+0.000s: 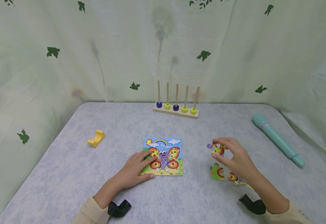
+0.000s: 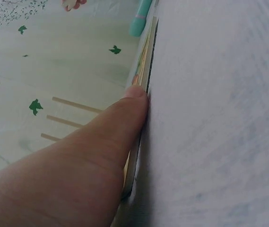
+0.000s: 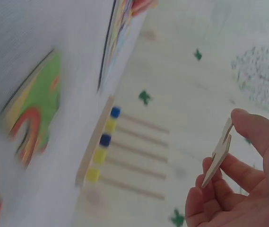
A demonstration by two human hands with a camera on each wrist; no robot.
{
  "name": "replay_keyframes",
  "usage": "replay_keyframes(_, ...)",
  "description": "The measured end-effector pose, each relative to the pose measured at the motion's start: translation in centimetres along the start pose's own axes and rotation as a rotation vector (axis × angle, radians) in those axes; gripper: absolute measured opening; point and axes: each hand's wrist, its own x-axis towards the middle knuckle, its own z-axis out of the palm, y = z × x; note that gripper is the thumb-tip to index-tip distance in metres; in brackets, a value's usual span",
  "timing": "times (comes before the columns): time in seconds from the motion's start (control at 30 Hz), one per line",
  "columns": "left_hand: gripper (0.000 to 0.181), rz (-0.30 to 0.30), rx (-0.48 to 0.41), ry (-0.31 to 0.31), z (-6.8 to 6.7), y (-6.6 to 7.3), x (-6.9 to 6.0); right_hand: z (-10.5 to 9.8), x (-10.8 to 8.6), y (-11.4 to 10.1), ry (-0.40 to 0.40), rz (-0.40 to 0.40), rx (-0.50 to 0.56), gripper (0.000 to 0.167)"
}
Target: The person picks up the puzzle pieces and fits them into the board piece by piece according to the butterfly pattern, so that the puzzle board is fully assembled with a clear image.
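Observation:
A square butterfly puzzle board (image 1: 174, 161) lies flat on the table, with a sun and rainbow printed above the butterfly. My left hand (image 1: 137, 168) rests on its left side, the fingers stretched over the picture. In the left wrist view the thumb (image 2: 129, 109) touches the board's edge (image 2: 146, 66). Raised above the table to the right, my right hand (image 1: 239, 158) pinches a colourful puzzle piece (image 1: 218, 148) between thumb and fingers; the right wrist view shows its plain wooden side (image 3: 217, 161). Beneath that hand lie a green puzzle piece (image 1: 217, 172) and other pieces (image 1: 235, 178), partly hidden by the wrist.
A wooden peg stand (image 1: 176, 113) with five-like upright rods and blue and yellow beads stands at the back. On the left lies a yellow curved block (image 1: 96, 138). A teal microphone-shaped object (image 1: 277, 140) lies along the right side. A patterned curtain (image 1: 118, 56) hangs behind.

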Motion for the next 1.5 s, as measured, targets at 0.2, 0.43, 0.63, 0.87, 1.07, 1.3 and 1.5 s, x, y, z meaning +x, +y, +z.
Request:
replay_keyframes(0.2,0.063,0.015,0.004,0.011,0.0,-0.2,0.1,4.0,2.6,-1.6,-0.106,0.014,0.12,0.043)
replay_keyframes(0.43,0.062,0.037,0.009,0.037,0.0,-0.1,0.2,8.4,4.2,-2.1,-0.238,0.026,0.137,0.042)
replay_keyframes(0.63,0.062,0.03,0.024,0.043,0.0,-0.2,0.1,10.9,4.9,-1.6,-0.314,0.013,0.108,0.04)
replay_keyframes(0.87,0.062,0.021,0.046,0.061,0.0,0.1,0.3,12.5,5.2,-0.9,-0.356,0.005,0.051,0.036)
replay_keyframes(1.07,0.057,0.029,0.092,0.11,0.3,0.5,0.8,12.9,5.3,-1.1,-0.358,0.01,0.024,0.035)
replay_keyframes(1.3,0.052,0.061,0.1,0.119,0.8,1.1,1.6,13.2,5.5,-1.1,-0.367,0.055,0.056,0.035)
replay_keyframes(1.5,0.068,0.028,0.187,0.072,0.9,1.8,2.0,13.4,5.6,-1.1,-0.368,0.075,0.05,0.035)
